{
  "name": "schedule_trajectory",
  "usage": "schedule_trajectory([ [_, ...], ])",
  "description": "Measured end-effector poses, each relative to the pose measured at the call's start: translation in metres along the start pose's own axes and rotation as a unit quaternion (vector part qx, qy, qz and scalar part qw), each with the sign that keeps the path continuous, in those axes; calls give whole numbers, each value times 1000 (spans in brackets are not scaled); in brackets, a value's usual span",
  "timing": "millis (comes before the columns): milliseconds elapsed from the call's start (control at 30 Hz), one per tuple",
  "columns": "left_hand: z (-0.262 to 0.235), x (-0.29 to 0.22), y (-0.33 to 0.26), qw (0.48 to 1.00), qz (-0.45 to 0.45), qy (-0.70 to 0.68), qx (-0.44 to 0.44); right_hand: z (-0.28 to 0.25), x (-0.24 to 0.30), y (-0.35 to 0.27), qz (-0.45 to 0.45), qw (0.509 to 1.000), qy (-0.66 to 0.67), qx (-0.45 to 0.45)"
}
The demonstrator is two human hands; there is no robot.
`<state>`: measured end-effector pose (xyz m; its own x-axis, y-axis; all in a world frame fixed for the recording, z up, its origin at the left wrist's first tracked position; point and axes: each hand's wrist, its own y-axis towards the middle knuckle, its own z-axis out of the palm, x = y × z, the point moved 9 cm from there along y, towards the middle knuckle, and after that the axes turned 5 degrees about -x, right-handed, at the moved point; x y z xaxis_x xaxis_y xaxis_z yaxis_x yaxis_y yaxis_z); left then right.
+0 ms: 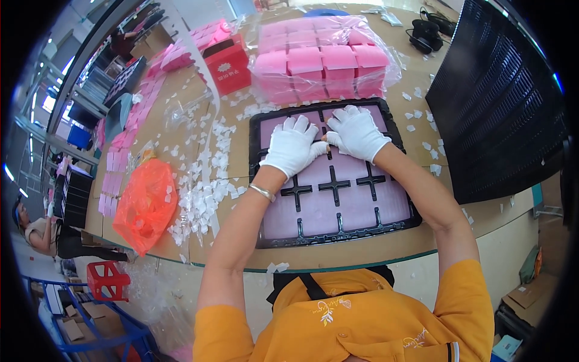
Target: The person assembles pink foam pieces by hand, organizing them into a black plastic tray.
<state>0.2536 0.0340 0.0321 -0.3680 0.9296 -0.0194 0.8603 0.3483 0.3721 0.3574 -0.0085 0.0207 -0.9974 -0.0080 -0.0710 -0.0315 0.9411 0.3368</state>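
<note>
both gloved hands, left (pixel 294 146) and right (pixel 357 131), lie flat, fingers spread, side by side, pressing pink pads (pixel 338 199) in a black tray (pixel 256 181).

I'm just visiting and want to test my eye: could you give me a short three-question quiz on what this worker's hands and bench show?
1. True or false: both hands wear white gloves.
2. What do the left hand and right hand rest on? A) the orange plastic bag B) the black tray of pale pink pieces C) the red box
3. What lies just beyond the tray, wrapped in clear plastic?

Key
1. True.
2. B; both hands press flat on the tray's far end.
3. A bundle of pink blocks.
</note>
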Motion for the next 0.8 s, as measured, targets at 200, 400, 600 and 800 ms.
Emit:
schedule_trajectory([
  [200,-66,63,-29,990,-68,-50,-117,-69,-31,-13,-2,991,-16,-132],
  [400,-24,42,-25,999,38,9,-19,-46,7,-19,-115,988,33,-102],
  [600,3,38,-13,997,22,55,39,-18,14,-6,-91,995,37,-3],
  [800,-69,93,-50,968,-111,-96,-205,-87,-76,-48,174,956,154,-177],
])
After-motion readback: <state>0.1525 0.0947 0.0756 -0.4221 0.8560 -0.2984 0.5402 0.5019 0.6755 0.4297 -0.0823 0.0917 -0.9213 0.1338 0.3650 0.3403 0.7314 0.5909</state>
